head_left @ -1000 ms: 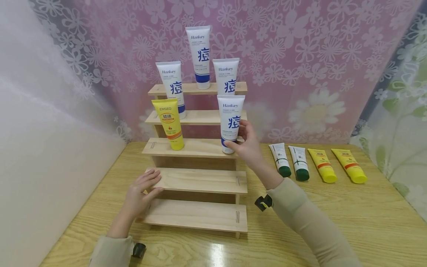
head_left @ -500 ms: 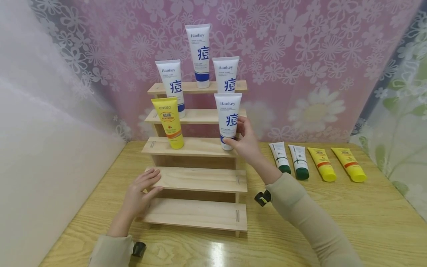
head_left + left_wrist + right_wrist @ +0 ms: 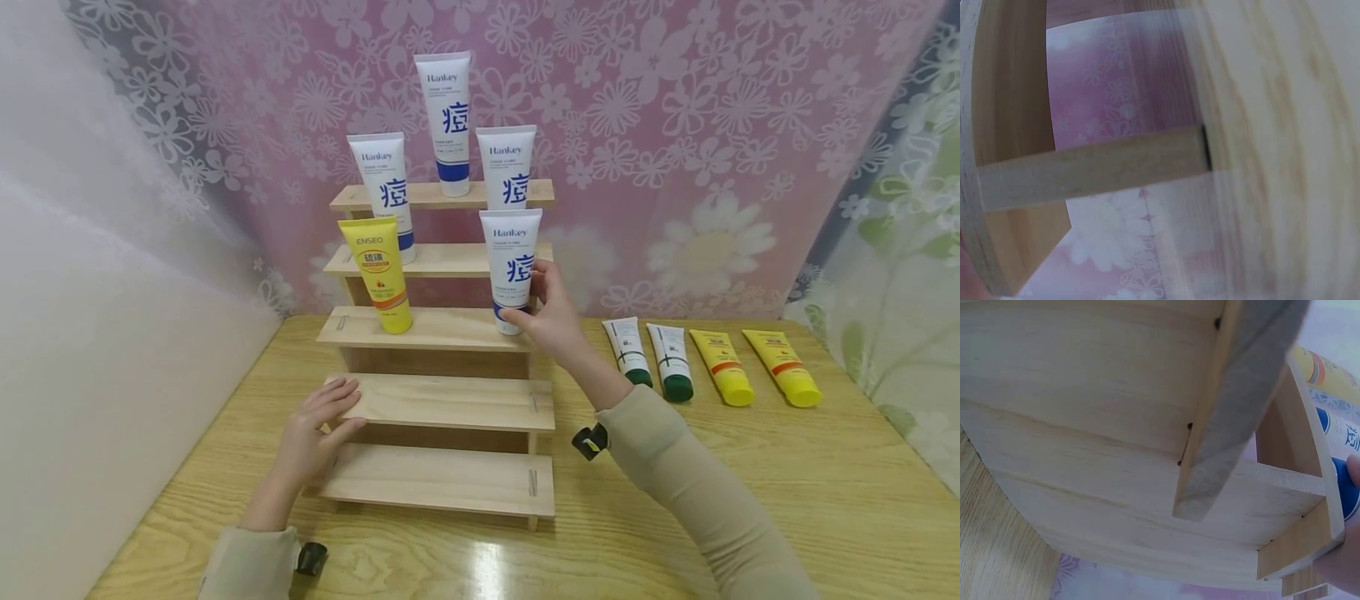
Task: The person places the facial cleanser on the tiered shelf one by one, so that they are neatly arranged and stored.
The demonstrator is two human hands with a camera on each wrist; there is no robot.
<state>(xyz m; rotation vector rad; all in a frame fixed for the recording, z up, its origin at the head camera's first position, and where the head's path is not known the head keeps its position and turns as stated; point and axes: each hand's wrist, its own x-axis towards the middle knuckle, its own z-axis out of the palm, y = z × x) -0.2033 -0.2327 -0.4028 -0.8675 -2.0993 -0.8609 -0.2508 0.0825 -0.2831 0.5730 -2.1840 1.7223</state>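
Note:
My right hand (image 3: 558,321) holds a white Hankey tube (image 3: 512,258) near its blue base, thumb in front and fingers round the right side. The tube stands upright at the right end of the middle shelf (image 3: 450,332). Across that shelf, at its left end, is an upright yellow ENSEO tube (image 3: 382,279). My left hand (image 3: 318,429) rests on the left end of the shelf below (image 3: 450,402), fingers fairly straight. In the right wrist view, part of the right hand (image 3: 1344,559) shows beside the white tube (image 3: 1347,484). The left wrist view shows wood but no hand.
Higher up stand three more white tubes: one on top (image 3: 450,125), one left (image 3: 382,187), one right (image 3: 507,167). On the table (image 3: 637,517), right of the rack, lie two white-and-green tubes (image 3: 670,358) and two yellow tubes (image 3: 783,367). A pink floral backdrop (image 3: 675,167) hangs behind.
My right hand has shifted the white tube slightly left and up in view, mostly in the first half second. My left hand has stayed on its shelf.

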